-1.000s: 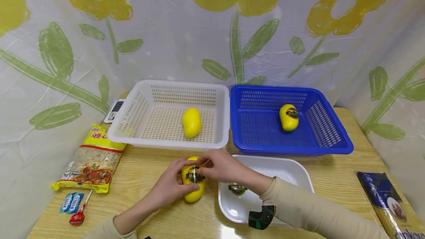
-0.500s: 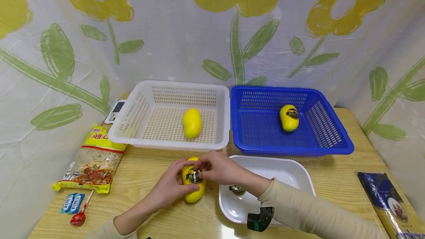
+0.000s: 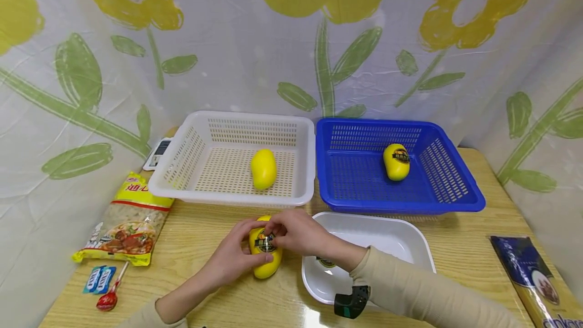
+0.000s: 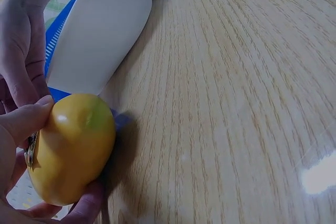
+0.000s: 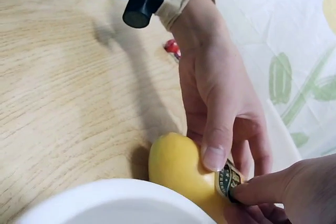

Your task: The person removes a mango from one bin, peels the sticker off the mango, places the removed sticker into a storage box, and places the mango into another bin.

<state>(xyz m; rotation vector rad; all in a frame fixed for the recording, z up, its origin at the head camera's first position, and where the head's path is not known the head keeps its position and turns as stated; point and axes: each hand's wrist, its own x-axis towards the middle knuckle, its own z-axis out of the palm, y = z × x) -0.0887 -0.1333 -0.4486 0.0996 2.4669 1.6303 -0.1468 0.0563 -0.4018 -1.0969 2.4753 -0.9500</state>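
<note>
Wooden table (image 3: 205,247) bearing a white basket (image 3: 182,181) and a blue basket (image 3: 455,201), left hand (image 3: 232,257) curled around a yellow mango (image 3: 266,267) lying on the tabletop beside a white tray (image 3: 410,239), right hand (image 3: 296,232) fingertips pinching the mango's sticker (image 3: 265,242).

left hand (image 5: 220,103) grips the yellow mango (image 5: 181,169) on the wooden table (image 5: 58,93), thumb pressed just beside the sticker (image 5: 228,181). right hand (image 5: 294,195) pinches the sticker's edge with a fingertip, white tray (image 5: 113,203) rim just in front.
</note>
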